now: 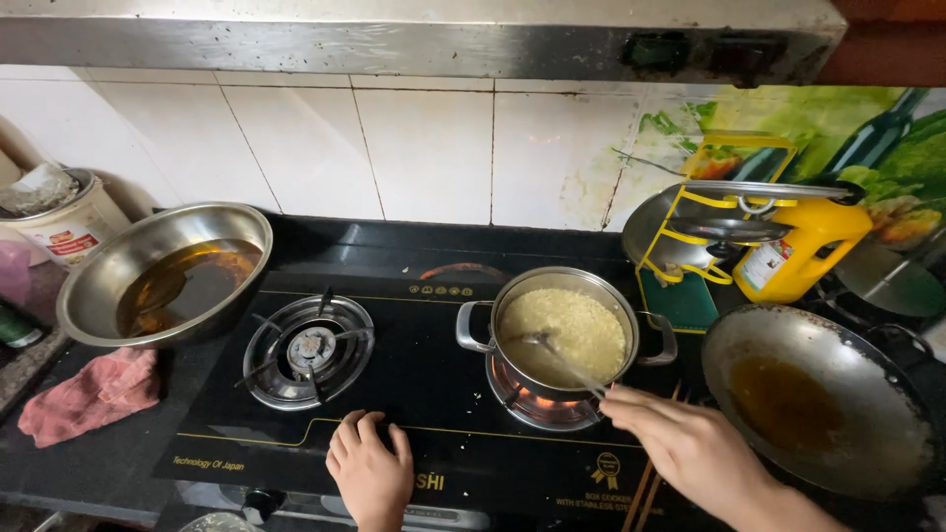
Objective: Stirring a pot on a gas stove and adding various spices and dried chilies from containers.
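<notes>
Right hand (690, 445) closed around the handle end of a metal spoon (564, 360), gripping it just in front of the pot (566, 330). Spoon's long axis slanted, handle toward the near right, bowl pointing up-left into the pot's pale yellow grainy contents (581, 330); bowl half sunk, so shape hard to make out, possibly a small ladle. Pot on the right burner (537, 402), orange flame showing beneath. Left hand (371, 473) left of the pot and nearer, resting flat with loose fingers on the black glass stove top (414, 365), holding nothing. Unlit burner (307, 350) left of the pot. Further left, steel bowl (163, 271) of dark oil, pink cloth (94, 392) below it. Right of the pot, wok (823, 409) with oil, yellow bottle (803, 251), yellow rack (709, 232). Behind the pot, white wall tiles (424, 153) under a steel hood (394, 39).
</notes>
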